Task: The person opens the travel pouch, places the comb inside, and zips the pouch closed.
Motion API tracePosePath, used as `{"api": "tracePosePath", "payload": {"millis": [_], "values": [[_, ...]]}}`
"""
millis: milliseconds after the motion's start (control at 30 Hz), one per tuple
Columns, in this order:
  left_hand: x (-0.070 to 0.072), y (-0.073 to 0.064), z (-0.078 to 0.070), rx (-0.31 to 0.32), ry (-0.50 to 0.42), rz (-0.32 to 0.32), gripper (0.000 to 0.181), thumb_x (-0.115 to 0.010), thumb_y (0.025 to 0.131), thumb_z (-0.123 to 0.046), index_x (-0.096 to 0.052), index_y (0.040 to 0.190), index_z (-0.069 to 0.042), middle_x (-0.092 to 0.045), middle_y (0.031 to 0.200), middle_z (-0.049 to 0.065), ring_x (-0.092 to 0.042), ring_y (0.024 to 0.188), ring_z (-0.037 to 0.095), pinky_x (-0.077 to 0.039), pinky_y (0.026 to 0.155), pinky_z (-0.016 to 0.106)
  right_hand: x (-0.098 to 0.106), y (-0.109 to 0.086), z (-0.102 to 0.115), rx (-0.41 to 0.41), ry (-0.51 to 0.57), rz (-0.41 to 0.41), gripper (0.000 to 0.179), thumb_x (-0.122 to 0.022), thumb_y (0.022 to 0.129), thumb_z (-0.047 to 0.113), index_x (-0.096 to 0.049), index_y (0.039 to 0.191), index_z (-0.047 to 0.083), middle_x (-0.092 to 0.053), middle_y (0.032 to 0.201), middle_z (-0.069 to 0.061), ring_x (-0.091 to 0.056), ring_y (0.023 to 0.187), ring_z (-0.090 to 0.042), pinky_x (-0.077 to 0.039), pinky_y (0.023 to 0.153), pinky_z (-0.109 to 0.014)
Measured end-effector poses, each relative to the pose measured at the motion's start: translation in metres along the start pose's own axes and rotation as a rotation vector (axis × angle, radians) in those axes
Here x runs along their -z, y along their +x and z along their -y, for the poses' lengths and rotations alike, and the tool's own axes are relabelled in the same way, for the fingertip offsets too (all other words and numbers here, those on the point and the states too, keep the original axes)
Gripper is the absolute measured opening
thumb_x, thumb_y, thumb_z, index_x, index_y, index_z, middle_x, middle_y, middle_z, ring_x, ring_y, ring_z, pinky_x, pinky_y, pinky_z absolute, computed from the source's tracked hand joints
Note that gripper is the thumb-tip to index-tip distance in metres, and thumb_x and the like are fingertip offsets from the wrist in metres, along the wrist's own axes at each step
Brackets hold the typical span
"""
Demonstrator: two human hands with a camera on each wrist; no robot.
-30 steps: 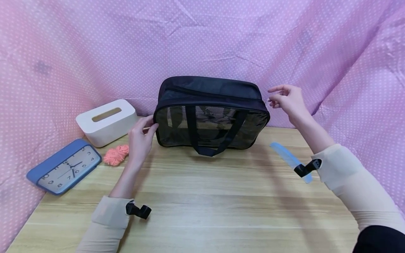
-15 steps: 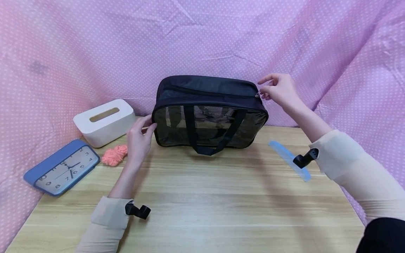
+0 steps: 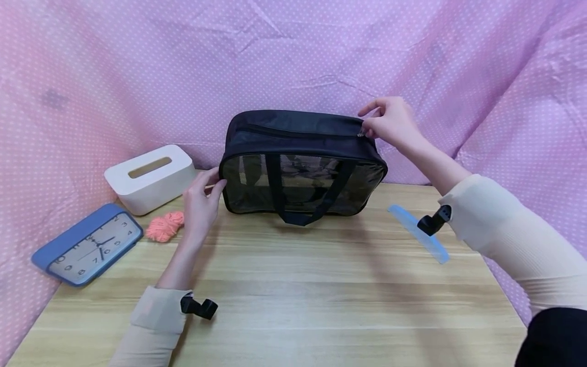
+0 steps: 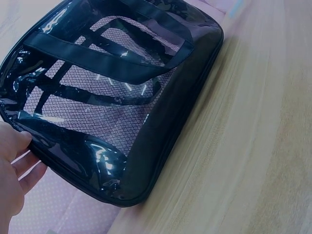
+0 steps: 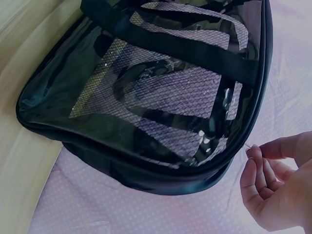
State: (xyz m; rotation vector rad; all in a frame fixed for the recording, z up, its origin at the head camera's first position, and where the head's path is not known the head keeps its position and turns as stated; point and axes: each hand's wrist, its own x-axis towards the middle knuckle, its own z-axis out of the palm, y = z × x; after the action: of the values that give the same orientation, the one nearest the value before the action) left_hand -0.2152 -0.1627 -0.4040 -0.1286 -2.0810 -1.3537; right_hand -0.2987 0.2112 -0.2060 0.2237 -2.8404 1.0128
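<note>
At the rear of the wooden bench (image 3: 293,285), before a pink dotted cloth (image 3: 321,51): one black bag (image 3: 303,165), upright, with clear front panel and dark strap handle (image 3: 300,219) hanging down the front. Left hand (image 3: 200,201): pinching the bag's left edge, thumb in front, fingers behind. Right hand (image 3: 390,122): thumb and finger pinching a small zip pull (image 3: 361,134) near the right end of the bag's top. Left of the bag: one white box (image 3: 158,191), slotted top; one coral yarn bundle (image 3: 165,227), near the left hand; one blue-framed clock (image 3: 87,244), at the bench's left edge. Right of the bag: one translucent blue strip (image 3: 405,219), lying flat, partly covered in the head view by a black wrist camera (image 3: 434,220).
</note>
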Motion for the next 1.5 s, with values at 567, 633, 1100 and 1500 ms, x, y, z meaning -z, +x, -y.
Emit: {"api": "tracePosePath", "payload": {"millis": [567, 633, 1100, 1500], "values": [[0.001, -0.001, -0.002, -0.015, -0.014, -0.005, 0.026, -0.067, 0.097, -0.001, -0.073, 0.122, 0.000, -0.073, 0.108, 0.023, -0.059, 0.095, -0.009, -0.048, 0.084, 0.001, -0.015, 0.005, 0.045, 0.056, -0.084, 0.025, 0.033, -0.059, 0.087, 0.008, -0.073, 0.117, 0.009, -0.066, 0.064, 0.012, -0.065, 0.058, -0.004, -0.050, 0.057, -0.017], [0.001, -0.001, -0.002, -0.017, -0.012, -0.006, 0.026, -0.067, 0.097, -0.001, -0.073, 0.122, 0.000, -0.073, 0.108, 0.022, -0.059, 0.095, -0.008, -0.049, 0.084, 0.002, -0.018, 0.006, 0.050, 0.062, -0.090, 0.029, 0.032, -0.059, 0.087, 0.009, -0.074, 0.116, 0.011, -0.068, 0.066, 0.009, -0.066, 0.059, -0.006, -0.050, 0.059, -0.018], [-0.001, -0.001, -0.001, -0.018, -0.015, -0.012, 0.026, -0.066, 0.098, -0.001, -0.073, 0.123, 0.000, -0.073, 0.108, 0.021, -0.065, 0.097, 0.011, -0.049, 0.084, 0.003, -0.034, 0.009, 0.080, 0.123, -0.129, 0.034, 0.031, -0.056, 0.086, 0.010, -0.074, 0.111, 0.016, -0.070, 0.067, 0.006, -0.066, 0.061, -0.008, -0.049, 0.070, -0.023], [0.000, -0.001, 0.000, -0.011, -0.011, -0.005, 0.025, -0.066, 0.098, 0.000, -0.073, 0.122, 0.000, -0.073, 0.109, 0.021, -0.062, 0.096, 0.002, -0.048, 0.084, 0.001, -0.053, 0.010, 0.110, 0.149, -0.133, 0.070, 0.024, -0.057, 0.091, 0.011, -0.072, 0.109, 0.014, -0.078, 0.083, -0.006, -0.072, 0.067, -0.013, -0.054, 0.069, -0.022]]}}
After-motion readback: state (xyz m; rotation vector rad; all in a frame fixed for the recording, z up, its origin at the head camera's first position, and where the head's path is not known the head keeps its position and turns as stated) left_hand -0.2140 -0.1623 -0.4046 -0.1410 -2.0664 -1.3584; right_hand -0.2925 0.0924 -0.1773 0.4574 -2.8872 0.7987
